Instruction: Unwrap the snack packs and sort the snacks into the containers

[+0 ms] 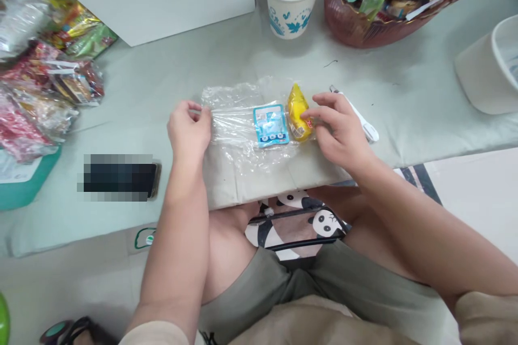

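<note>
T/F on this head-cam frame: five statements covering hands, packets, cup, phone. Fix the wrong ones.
1. The left hand pinches the edge of the clear plastic. True.
2. The right hand has fingers at the yellow packet. True.
3. The blue packet lies right of the yellow packet. False: it lies left of it.
4. The paper cup lies on its side. False: it stands upright.
5. The dark phone is under the right forearm. False: it lies left of the left forearm.

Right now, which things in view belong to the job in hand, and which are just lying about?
Apparently in use:
clear plastic, pinched by left hand
yellow packet, at right hand
blue packet

Seemingly lying about:
phone
paper cup
reddish bowl
white-handled tool
</note>
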The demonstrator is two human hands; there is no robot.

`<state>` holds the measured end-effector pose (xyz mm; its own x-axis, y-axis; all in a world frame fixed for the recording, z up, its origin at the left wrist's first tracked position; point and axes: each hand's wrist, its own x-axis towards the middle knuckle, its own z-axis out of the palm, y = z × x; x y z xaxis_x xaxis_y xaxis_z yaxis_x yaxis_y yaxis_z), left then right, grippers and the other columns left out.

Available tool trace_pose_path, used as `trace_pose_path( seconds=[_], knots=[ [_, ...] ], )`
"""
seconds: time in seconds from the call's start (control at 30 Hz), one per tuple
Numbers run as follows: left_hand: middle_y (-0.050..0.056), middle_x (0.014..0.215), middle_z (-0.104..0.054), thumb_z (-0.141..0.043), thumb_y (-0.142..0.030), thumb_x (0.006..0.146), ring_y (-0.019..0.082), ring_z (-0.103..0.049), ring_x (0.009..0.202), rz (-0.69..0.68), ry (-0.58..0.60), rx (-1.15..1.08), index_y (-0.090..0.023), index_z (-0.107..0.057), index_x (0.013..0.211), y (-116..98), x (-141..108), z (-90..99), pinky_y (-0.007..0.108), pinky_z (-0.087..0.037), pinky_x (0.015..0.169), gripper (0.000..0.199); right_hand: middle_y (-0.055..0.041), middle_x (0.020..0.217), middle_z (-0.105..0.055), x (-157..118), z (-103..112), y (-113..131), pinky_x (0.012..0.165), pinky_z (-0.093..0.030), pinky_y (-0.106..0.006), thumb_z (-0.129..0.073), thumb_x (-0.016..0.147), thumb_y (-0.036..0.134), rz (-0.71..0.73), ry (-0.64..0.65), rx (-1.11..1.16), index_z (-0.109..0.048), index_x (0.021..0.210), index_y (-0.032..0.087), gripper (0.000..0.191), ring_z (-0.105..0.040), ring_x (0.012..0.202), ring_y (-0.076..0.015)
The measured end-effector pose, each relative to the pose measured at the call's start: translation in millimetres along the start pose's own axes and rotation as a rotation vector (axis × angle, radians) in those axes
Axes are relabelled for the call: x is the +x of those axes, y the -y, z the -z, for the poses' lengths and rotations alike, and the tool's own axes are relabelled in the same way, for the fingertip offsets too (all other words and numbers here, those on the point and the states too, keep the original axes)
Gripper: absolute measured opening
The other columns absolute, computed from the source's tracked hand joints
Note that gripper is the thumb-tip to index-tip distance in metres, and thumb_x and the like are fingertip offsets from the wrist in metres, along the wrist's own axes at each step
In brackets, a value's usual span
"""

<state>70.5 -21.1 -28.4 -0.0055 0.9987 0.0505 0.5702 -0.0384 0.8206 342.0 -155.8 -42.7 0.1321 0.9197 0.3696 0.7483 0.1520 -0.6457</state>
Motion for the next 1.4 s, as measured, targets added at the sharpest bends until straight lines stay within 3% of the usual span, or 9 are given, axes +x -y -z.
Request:
trace_pose_path(
  seconds=[0.1,0.2,0.33,0.53,0.7,0.83,0.97,1.1,1.4],
  knots=[
    [0.002,0.101,-0.05,-0.077,-0.011,0.077,0.016,-0.047,0.087,-0.102,-0.265,0.129,-0.019,-0.057,0.103,-12.9,-6.9,-1.3,0.044,-0.038,0.092,0.033,-0.0122,0.132,-0.06,0.4,5.1,-0.2,0.113,-0.048,-0.056,-0.047,0.082,0.009,-0.015,-0.026,-0.031,-0.072,0.114,0.026,0.044,-0.06,0.128,-0.0299],
    [0.004,0.1,-0.056,-0.067,-0.013,0.084,0.018,-0.056,0.096,-0.472,-0.282,0.14,-0.019,-0.061,0.093,-32.5,-19.9,-13.2,0.044,-0.047,0.088,0.012,-0.012,0.134,-0.06,-0.1,9.1,6.0,0.113,-0.046,-0.055,-0.049,0.078,0.009,0.056,-0.012,-0.054,-0.067,0.124,0.027,0.052,-0.058,0.13,-0.0311],
    [0.004,0.099,-0.068,-0.056,-0.01,0.088,0.019,-0.065,0.096,-0.655,0.147,0.141,-0.023,-0.063,0.091,-47.8,-36.8,-37.6,0.037,-0.053,0.088,0.015,-0.0091,0.14,-0.06,-4.4,5.5,16.7,0.111,-0.044,-0.057,-0.052,0.074,0.011,0.297,0.147,-0.094,-0.069,0.119,0.027,0.051,-0.053,0.135,-0.0343],
    [0.011,0.139,-0.061,-0.067,-0.021,0.087,0.028,-0.059,0.132,-0.562,0.529,0.294,-0.02,-0.066,0.125,-47.9,-40.6,-49.5,0.042,-0.047,0.114,0.038,-0.0063,0.132,-0.066,-6.3,13.7,13.1,0.112,-0.04,-0.059,-0.056,0.077,0.013,0.315,0.135,-0.166,-0.067,0.076,0.023,0.015,-0.05,0.139,-0.037],
    [0.013,0.151,-0.051,-0.073,-0.027,0.084,0.032,-0.048,0.145,-0.506,0.607,0.372,-0.021,-0.067,0.127,-44.1,-40.4,-42.2,0.048,-0.038,0.124,0.044,-0.0062,0.092,-0.072,-7.1,39.9,-6.6,0.095,-0.05,-0.052,-0.057,0.072,0.012,0.281,0.065,-0.091,-0.058,0.07,0.023,0.012,-0.068,0.106,-0.0308],
    [0.013,0.151,-0.049,-0.076,-0.03,0.082,0.033,-0.045,0.148,-0.524,0.596,0.382,-0.022,-0.067,0.127,-42.2,-42.5,-41.9,0.049,-0.035,0.126,0.047,-0.0013,0.064,-0.065,-8.0,49.4,-10.1,0.079,-0.04,-0.044,-0.054,0.072,0.008,0.359,0.15,-0.159,-0.053,0.067,0.023,0.016,-0.068,0.088,-0.0272],
    [0.015,0.155,-0.047,-0.082,-0.036,0.076,0.036,-0.039,0.152,-0.516,0.623,0.425,-0.023,-0.063,0.133,-43.1,-42.6,-42.5,0.053,-0.031,0.129,0.062,-0.0021,0.062,-0.059,-6.0,53.9,3.7,0.073,-0.032,-0.039,-0.053,0.078,0.01,0.463,0.328,-0.241,-0.054,0.065,0.022,0.018,-0.06,0.078,-0.0233],
    [0.015,0.169,-0.034,-0.087,-0.038,0.071,0.042,-0.02,0.162,-0.461,0.719,0.479,-0.024,-0.055,0.147,-44.5,-39.3,-38.7,0.059,-0.017,0.133,0.084,-0.0037,0.066,-0.058,-7.1,56.5,12.2,0.068,-0.03,-0.035,-0.051,0.083,0.012,0.358,0.591,-0.285,-0.055,0.065,0.021,0.02,-0.051,0.068,-0.0194],
    [0.008,0.179,-0.006,-0.091,-0.039,0.067,0.042,-0.002,0.165,-0.412,0.965,0.525,-0.038,-0.036,0.162,-37.2,-25.6,-10.4,0.064,-0.012,0.131,0.109,-0.0055,0.071,-0.064,-6.7,54.1,5.5,0.071,-0.034,-0.035,-0.048,0.087,0.018,0.257,0.657,-0.343,-0.065,0.068,0.021,0.026,-0.054,0.074,-0.0216]
  ],
)
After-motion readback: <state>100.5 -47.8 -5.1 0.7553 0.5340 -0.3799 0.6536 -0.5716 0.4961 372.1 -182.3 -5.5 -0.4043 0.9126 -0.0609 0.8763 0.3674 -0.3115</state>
